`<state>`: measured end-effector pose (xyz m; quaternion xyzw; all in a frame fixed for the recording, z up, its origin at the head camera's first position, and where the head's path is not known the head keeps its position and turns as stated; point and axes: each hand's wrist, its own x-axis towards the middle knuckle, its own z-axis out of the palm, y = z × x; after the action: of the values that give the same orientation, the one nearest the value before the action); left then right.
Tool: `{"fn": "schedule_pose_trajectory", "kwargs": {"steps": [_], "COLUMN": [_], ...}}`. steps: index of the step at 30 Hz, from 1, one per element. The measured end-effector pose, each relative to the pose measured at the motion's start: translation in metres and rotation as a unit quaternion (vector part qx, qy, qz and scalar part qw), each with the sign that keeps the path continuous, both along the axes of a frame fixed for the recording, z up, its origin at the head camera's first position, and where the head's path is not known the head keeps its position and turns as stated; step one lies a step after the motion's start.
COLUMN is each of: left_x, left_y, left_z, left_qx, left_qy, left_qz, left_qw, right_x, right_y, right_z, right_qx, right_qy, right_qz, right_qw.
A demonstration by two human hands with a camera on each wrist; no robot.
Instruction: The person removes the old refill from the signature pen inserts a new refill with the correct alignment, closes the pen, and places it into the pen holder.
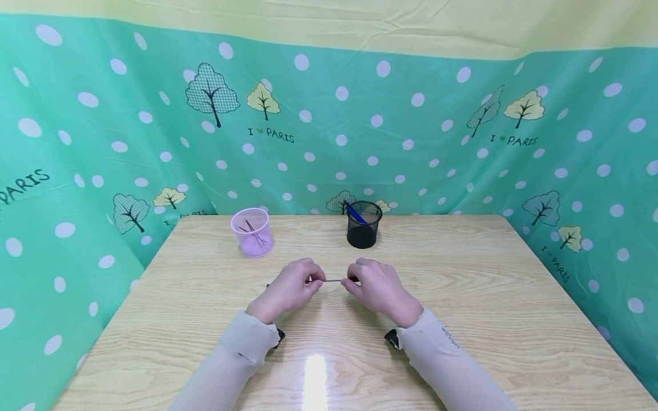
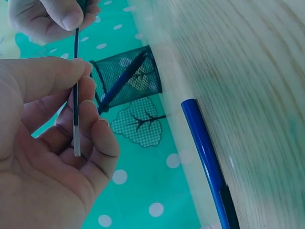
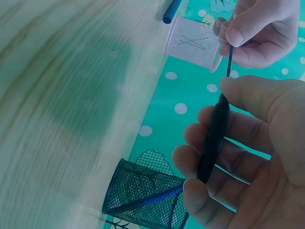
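Both hands meet over the middle of the table, joined by a thin dark rod [image 1: 333, 280]. The left hand [image 1: 290, 290] pinches the rod between thumb and forefinger; in the left wrist view, the rod's translucent end [image 2: 77, 143] lies over the curled fingers. A thicker black ribbed grip [image 3: 214, 138] is held by the right hand [image 1: 381, 290], whose thumb presses near where the rod comes out of it. Rod and grip are in line. In the left wrist view a blue pen part [image 2: 205, 155] lies on the table beside the left hand.
A light purple mesh cup [image 1: 255, 244] with several thin dark sticks stands at the back left of the table [image 1: 462, 274]. Behind the right hand is a black mesh cup [image 1: 362, 235] with a blue pen [image 1: 355, 214] inside. A patterned green curtain [image 1: 319, 131] hangs behind.
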<state>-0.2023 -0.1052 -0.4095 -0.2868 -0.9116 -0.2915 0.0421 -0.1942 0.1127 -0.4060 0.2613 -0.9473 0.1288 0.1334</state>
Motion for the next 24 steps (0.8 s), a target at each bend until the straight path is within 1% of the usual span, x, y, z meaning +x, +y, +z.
{"fn": "schedule_pose_trajectory", "kwargs": {"steps": [6,13,20,24], "left_x": [-0.0005,-0.0012,-0.0015,-0.0028], "left_y": [-0.0021,-0.0039,-0.0058,-0.007], "left_z": [0.0003,0.0011,0.0024,0.0007], "left_qx": [0.003,0.005,0.007,0.005], "left_qy": [0.002,0.011,-0.012,-0.017], "left_qz": [0.012,0.013,0.033,0.039], "left_qw": [0.9999,0.9998,0.9993,0.9991], "right_x": [-0.0008,-0.002,-0.0036,-0.0033], "right_y": [0.0016,0.0037,0.0045,0.0041], "right_z": [0.001,-0.0002,-0.0016,-0.0011], "right_qx": [-0.006,-0.006,-0.009,-0.009], "right_qy": [-0.004,0.003,0.002,0.001], "right_qz": [-0.006,-0.008,-0.007,-0.007], "right_qw": [1.0,0.9999,0.9999,0.9999]}}
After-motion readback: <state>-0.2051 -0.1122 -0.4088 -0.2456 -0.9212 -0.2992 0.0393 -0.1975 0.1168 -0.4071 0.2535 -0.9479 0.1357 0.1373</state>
